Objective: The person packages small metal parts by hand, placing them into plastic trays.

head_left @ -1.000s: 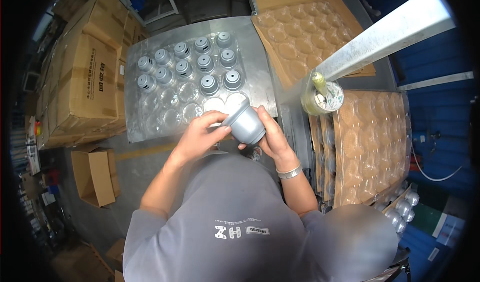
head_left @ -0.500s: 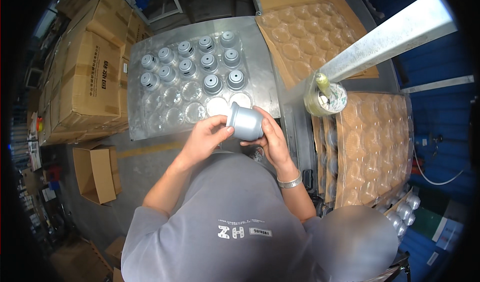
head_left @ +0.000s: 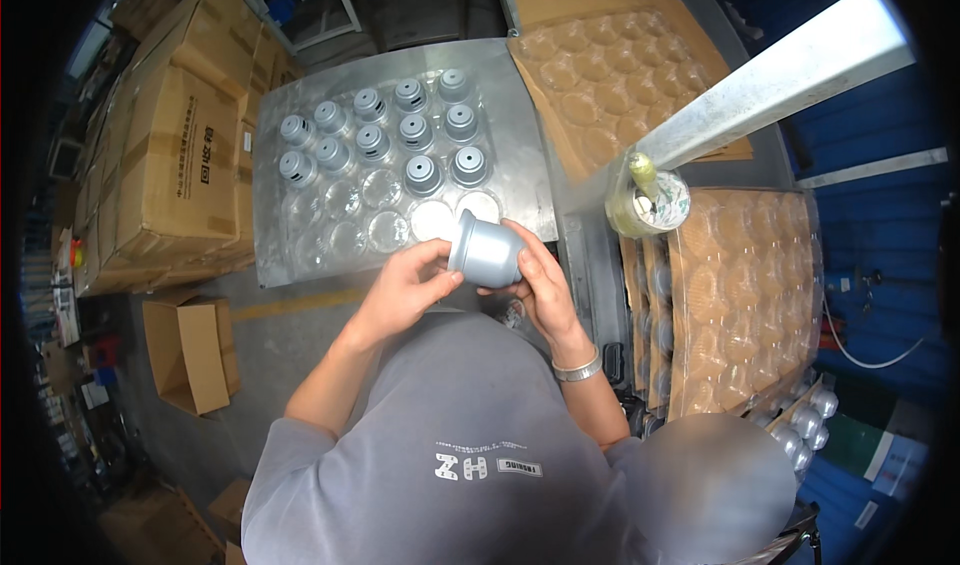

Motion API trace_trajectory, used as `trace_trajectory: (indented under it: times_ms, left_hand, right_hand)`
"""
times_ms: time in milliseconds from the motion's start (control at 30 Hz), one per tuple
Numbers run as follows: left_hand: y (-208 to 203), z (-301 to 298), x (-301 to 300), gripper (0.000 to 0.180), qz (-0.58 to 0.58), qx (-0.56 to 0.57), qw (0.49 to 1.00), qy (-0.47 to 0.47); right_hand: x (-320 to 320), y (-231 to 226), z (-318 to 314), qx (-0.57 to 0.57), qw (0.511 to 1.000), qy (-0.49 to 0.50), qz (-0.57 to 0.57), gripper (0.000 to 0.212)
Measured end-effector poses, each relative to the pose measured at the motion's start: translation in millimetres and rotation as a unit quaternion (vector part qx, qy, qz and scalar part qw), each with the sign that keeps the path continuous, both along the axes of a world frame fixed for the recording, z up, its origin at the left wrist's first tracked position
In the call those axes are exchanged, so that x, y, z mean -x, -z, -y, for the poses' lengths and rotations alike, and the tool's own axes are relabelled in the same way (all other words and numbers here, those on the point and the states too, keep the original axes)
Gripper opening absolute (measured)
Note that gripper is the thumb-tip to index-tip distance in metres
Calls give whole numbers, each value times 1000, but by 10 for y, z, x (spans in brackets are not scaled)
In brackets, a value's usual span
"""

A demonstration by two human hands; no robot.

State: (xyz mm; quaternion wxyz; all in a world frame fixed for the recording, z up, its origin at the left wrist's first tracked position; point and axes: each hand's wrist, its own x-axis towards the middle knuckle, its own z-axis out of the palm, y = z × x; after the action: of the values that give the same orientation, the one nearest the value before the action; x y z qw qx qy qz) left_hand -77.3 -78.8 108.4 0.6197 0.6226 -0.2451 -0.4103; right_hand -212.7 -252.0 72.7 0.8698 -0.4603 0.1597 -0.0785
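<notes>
Between both hands I hold a silver-grey cup-shaped part [head_left: 486,252], tipped on its side with its wide rim toward the left. My left hand [head_left: 412,283] pinches that rim between thumb and fingers. Around the narrower end, my right hand [head_left: 541,283] curls its fingers. Just beyond the hands, a clear plastic tray [head_left: 345,237] with round pockets lies on a metal table [head_left: 535,180]. Several similar grey parts [head_left: 416,132] stand in its far pockets, with slots and a small hole on top. The nearer pockets hold none of them.
Big cardboard boxes [head_left: 170,155] are stacked at the left, above a small open carton [head_left: 190,355]. Another clear tray [head_left: 610,60] lies on cardboard at the far right. A slanting metal post [head_left: 780,75] with a tape roll [head_left: 660,205] stands before stacked trays [head_left: 745,300].
The grey part has turned slightly and shifted a little left and down in both hands. The grip is unchanged, and the view has moved a little.
</notes>
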Motion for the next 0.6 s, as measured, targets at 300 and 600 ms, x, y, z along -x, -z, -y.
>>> trace_trajectory:
  times_ms: [300, 600]
  left_hand:
    - [-157, 20, -66, 27, 66, 12, 997, 39]
    - [-247, 404, 157, 35, 203, 212, 952, 87]
  right_hand:
    - [75, -191, 55, 148, 989, 22, 6, 66]
    - [901, -1910, 421, 638, 752, 148, 69, 72]
